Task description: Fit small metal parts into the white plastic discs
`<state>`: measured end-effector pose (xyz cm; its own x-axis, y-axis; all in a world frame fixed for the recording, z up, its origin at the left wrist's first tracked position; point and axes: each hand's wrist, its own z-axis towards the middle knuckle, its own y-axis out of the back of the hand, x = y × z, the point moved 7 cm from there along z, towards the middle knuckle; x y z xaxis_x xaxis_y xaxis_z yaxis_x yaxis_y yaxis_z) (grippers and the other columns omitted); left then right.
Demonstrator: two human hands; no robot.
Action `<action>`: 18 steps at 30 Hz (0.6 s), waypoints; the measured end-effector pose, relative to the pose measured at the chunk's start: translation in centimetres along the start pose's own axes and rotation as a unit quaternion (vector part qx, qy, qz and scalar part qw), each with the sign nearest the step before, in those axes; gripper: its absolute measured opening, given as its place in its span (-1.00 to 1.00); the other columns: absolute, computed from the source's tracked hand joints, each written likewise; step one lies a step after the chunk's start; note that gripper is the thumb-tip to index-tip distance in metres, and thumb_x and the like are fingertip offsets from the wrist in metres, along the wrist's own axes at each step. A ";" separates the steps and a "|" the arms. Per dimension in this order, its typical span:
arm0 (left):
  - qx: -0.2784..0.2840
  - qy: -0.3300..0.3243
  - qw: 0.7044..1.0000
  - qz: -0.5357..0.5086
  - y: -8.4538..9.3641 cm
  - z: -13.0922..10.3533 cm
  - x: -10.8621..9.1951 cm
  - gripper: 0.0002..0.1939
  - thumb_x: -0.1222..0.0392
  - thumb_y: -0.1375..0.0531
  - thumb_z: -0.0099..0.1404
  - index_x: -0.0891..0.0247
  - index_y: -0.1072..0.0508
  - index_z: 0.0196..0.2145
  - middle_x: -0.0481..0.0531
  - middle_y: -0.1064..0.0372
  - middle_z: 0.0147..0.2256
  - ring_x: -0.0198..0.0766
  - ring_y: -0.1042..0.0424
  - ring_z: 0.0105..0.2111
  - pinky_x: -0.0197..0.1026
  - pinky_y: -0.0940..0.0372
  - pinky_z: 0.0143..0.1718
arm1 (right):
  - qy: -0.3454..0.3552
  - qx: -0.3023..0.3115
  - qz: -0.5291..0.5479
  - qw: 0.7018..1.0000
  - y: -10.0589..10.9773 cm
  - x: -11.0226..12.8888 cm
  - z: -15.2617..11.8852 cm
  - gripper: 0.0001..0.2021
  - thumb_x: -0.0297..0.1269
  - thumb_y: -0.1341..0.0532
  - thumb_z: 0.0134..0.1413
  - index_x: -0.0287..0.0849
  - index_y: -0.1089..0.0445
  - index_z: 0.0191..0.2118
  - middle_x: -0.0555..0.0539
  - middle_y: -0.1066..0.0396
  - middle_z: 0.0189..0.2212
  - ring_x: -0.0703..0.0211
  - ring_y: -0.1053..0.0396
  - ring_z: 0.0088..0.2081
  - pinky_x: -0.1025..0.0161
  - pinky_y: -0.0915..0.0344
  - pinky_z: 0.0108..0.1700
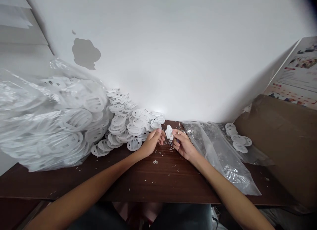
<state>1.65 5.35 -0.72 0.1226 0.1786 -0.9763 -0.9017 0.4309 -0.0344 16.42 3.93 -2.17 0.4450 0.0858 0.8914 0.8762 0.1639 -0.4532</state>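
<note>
Just right of the disc pile point(119, 121), the right hand point(184, 145) pinches a white slotted disc point(169, 133). A light rim grip suits it; beside the pile, the left hand point(151, 143) curls nearly closed, contents unclear.

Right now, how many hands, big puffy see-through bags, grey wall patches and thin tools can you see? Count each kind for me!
Hands: 2 (left hand, right hand)
Big puffy see-through bag: 1
Grey wall patches: 2 (big patch, tiny patch)
Thin tool: 1
Total: 6
</note>
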 end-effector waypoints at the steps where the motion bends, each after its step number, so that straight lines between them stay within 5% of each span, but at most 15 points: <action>1: -0.005 0.004 1.000 0.008 0.0 0.0 0.1 -0.54 -0.27 -0.06 0.45 0.22 -0.41 -0.20 -0.02 -0.39 -0.39 -0.27 -0.40 -0.41 -0.19 -0.30 -0.31 | -0.016 0.015 0.012 1.000 -0.3 -0.2 -0.1 -0.65 -0.12 -0.46 0.06 -0.14 -0.44 -0.11 0.14 -0.16 -0.52 0.44 0.12 -0.61 0.41 0.10 -0.61; 8: 0.019 -0.023 0.998 0.049 -0.5 0.0 -0.2 -0.65 -0.15 -0.11 0.47 0.20 -0.41 -0.11 -0.08 -0.35 -0.41 -0.32 -0.33 -0.43 -0.24 -0.26 -0.33 | -0.030 0.046 0.039 0.998 -1.6 -0.7 -1.0 -0.63 -0.20 -0.49 0.05 -0.11 -0.39 -0.08 0.21 -0.08 -0.59 0.46 0.11 -0.62 0.48 0.05 -0.61; 18: 0.016 0.025 0.999 -0.034 -0.7 -0.7 1.0 -0.53 -0.26 -0.06 0.44 0.22 -0.37 -0.06 -0.05 -0.33 -0.42 -0.29 -0.37 -0.43 -0.26 -0.21 -0.43 | -0.014 0.039 0.071 0.997 -2.0 -1.2 -0.9 -0.63 -0.22 -0.48 0.06 -0.10 -0.31 -0.14 0.26 -0.03 -0.63 0.44 0.21 -0.64 0.47 0.12 -0.63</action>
<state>2.13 4.55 -1.87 0.1624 0.1041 -0.9812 -0.8782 0.4686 -0.0957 14.35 2.59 -2.31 0.5571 0.1412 0.8184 0.7871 0.2244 -0.5745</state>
